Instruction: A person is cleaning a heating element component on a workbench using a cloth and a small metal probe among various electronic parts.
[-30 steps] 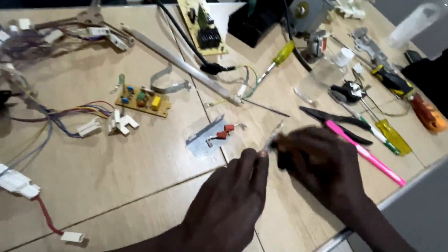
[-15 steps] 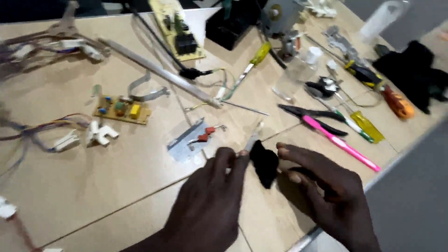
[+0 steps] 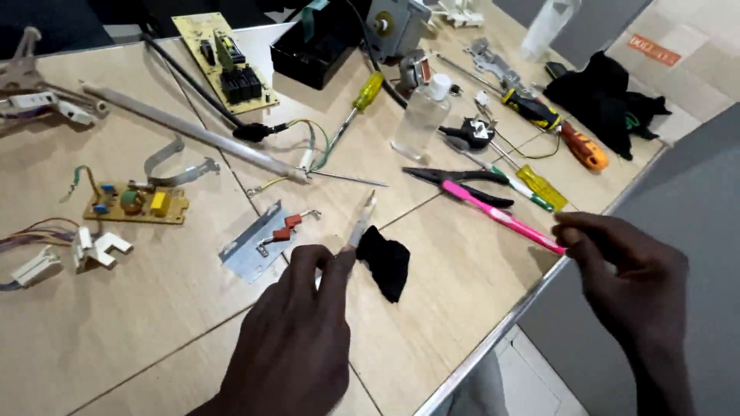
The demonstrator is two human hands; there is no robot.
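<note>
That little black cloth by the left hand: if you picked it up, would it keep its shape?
Probably not. The black cloth lies crumpled and folded on the table, so it would likely droop from the fingers. It looks thin and small, so probably very light. Being soft, it should slide rather than roll if pushed.

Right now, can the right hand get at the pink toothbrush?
Probably yes. The right hand has its fingers at the near end of the pink toothbrush, by the table edge, and nothing lies between them.
</note>
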